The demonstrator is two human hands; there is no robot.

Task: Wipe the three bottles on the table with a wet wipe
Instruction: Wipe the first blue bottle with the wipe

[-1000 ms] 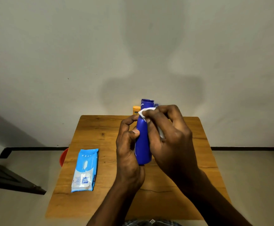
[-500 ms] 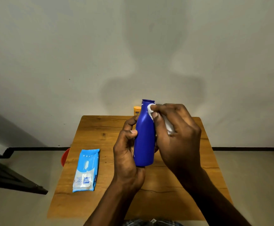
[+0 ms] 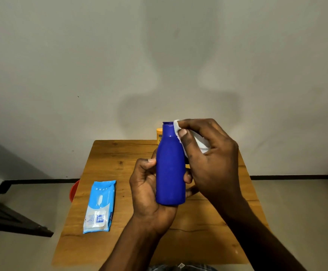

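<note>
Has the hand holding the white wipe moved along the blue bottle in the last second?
Yes. The right hand with the wipe has shifted rightward, from across the front of the blue bottle to its right shoulder, judged against the table's far edge.

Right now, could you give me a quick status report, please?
Left hand grips blue bottle, upright. Right hand presses wet wipe at its neck. Nothing in the way.

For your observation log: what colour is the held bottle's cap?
Blue, like the bottle; head view.

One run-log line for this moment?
left hand: holds blue bottle | right hand: presses wet wipe at neck
</note>
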